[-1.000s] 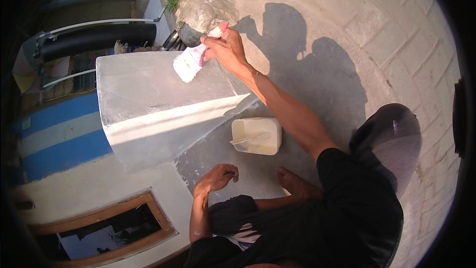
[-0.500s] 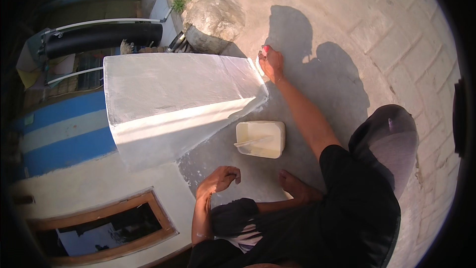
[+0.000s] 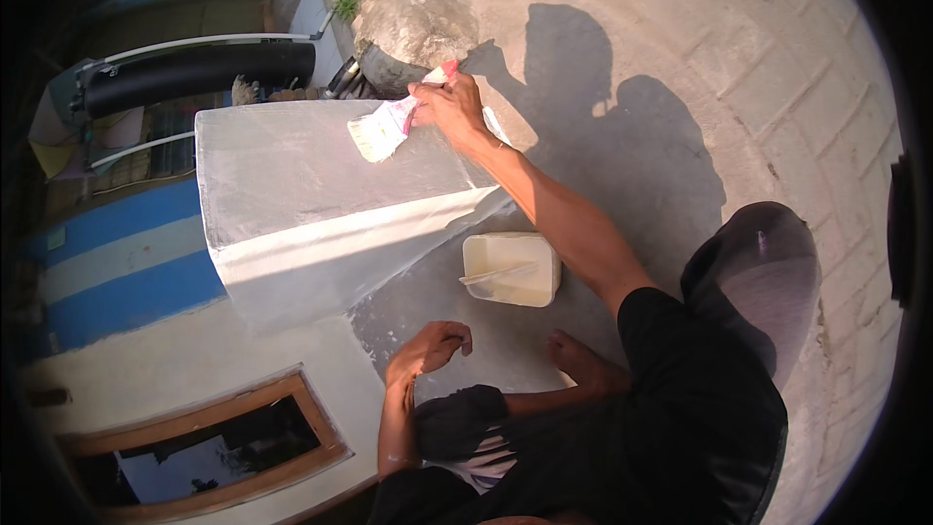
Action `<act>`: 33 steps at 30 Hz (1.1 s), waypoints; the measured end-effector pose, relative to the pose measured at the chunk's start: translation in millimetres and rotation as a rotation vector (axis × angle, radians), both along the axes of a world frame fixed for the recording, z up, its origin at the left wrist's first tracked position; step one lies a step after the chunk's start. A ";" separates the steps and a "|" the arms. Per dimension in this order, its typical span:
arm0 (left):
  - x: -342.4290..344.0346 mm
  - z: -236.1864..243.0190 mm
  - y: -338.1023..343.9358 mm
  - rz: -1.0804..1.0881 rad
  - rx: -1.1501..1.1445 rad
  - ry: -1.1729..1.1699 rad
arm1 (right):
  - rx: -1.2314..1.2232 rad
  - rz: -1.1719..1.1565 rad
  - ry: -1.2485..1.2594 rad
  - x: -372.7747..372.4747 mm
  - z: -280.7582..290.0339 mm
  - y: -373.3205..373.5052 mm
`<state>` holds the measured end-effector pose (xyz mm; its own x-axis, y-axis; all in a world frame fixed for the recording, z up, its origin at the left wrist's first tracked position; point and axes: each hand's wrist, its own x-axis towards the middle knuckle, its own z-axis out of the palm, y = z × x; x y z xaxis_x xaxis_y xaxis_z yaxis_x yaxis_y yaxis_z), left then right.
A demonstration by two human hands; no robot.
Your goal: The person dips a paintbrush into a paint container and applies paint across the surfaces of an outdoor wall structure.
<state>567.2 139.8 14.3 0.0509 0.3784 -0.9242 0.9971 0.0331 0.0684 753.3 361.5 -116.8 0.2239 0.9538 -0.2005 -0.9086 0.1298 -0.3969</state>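
Note:
My right hand [image 3: 453,109] is closed round a wide paintbrush [image 3: 381,132] with a red-and-white handle. Its pale, paint-covered bristles point left, over the top face of a grey-white masonry block [image 3: 301,156]. Whether the bristles touch that face I cannot tell. White paint marks the block's right end. Between my arms, on the grey concrete floor, stands a square whitish tub [image 3: 530,284] with pale paint and a thin stick [image 3: 496,274] lying across it. My left hand [image 3: 428,348] hangs by my bent knee, fingers loosely curled, nothing visible in it.
A large rock [image 3: 416,24] lies beyond the block. Left of it are a black roll [image 3: 204,78], white pipes and a blue-striped wall [image 3: 126,258]. A wood-framed window [image 3: 209,447] sits at lower left; paving [image 3: 807,87] runs along the right. My bare foot [image 3: 583,360] is near the tub.
My right hand has risen from beside the block's right end and swung left over its top, bringing the paintbrush into full view. The left hand and the tub have stayed put.

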 end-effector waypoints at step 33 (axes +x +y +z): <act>-12.0 11.9 -1.8 -0.019 0.112 -0.094 | -0.339 -0.176 -0.801 9.4 17.8 39.2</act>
